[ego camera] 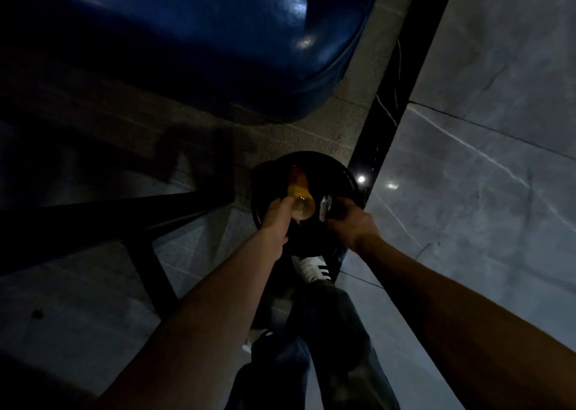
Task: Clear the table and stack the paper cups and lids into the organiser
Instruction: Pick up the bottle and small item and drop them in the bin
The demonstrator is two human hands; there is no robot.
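The scene is dim. I look down at a round black bin on the floor. My left hand holds a yellow-orange clear bottle, tipped over the bin's opening with its base toward me. My right hand is closed on a small pale object at the bin's near right rim; what that object is cannot be told. No paper cups, lids or organiser are in view.
A dark blue padded seat fills the upper left. Black table legs cross the left side. A black strip separates rough grey floor from glossy grey tiles. My leg and white striped shoe are below the bin.
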